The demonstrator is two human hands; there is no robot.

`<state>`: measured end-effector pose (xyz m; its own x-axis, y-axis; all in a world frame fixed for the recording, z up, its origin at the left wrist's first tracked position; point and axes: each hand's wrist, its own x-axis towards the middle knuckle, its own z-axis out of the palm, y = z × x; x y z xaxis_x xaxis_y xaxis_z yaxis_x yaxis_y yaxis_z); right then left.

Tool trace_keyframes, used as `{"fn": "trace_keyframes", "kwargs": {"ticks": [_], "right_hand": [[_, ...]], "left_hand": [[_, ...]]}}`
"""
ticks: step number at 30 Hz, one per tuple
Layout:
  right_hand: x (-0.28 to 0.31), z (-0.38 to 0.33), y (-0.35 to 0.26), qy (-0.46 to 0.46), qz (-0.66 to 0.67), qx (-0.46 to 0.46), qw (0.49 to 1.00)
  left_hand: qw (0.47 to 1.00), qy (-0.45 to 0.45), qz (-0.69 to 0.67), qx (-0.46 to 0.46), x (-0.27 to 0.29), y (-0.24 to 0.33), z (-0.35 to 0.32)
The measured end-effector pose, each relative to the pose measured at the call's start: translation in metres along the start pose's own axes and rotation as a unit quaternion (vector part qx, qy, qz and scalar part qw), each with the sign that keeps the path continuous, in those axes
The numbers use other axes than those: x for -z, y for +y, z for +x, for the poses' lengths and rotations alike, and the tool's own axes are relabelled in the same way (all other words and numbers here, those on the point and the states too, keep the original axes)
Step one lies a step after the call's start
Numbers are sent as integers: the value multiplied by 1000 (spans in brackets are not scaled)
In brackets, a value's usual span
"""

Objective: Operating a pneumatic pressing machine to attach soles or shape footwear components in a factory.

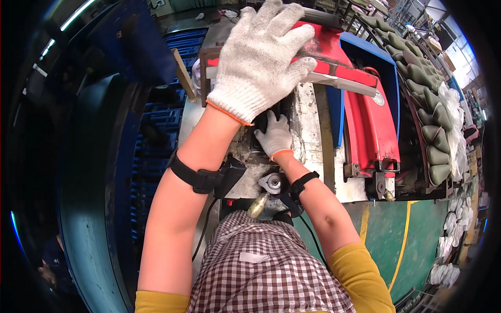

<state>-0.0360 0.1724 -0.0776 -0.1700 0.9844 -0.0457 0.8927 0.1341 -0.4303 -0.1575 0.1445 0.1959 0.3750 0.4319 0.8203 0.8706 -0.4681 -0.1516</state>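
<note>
**Gloved hands on the red machine**

The left hand [263,57], in a white knit glove, lies spread and flat on the red machine cover [365,112] at upper centre, fingers apart, clamped on nothing. The right hand [275,136], lower and nearer the frame's middle, reaches into the dark recess [261,122] just below the left wrist; whether its fingers grip anything cannot be told. Grey-green shoe lasts [430,112] line the right.

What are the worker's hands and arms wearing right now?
Both the left hand and the right hand wear white knitted gloves with orange cuff trim. Each forearm carries a black strap holding a small black device with a cable. Mustard-yellow sleeves are pushed up.
</note>
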Motion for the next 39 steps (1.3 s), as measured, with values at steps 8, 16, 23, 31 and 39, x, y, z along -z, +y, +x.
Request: {"fn": "trace_keyframes", "kwargs": {"ticks": [8, 16, 23, 31, 39], "right_hand": [[32, -11, 84, -11, 541, -34, 840], [51, -140, 65, -130, 791, -90, 591], [51, -173, 23, -282, 738, -46, 612], [9, -185, 8, -270, 691, -88, 665], [11, -193, -9, -278, 686, -66, 669]], "left_hand": [[939, 116, -275, 172, 28, 17, -117], [350, 46, -615, 706, -3, 88, -265], [254, 101, -700, 660, 23, 112, -270], [316, 128, -632, 696, 61, 120, -282], [287, 148, -656, 682, 77, 118, -303]]}}
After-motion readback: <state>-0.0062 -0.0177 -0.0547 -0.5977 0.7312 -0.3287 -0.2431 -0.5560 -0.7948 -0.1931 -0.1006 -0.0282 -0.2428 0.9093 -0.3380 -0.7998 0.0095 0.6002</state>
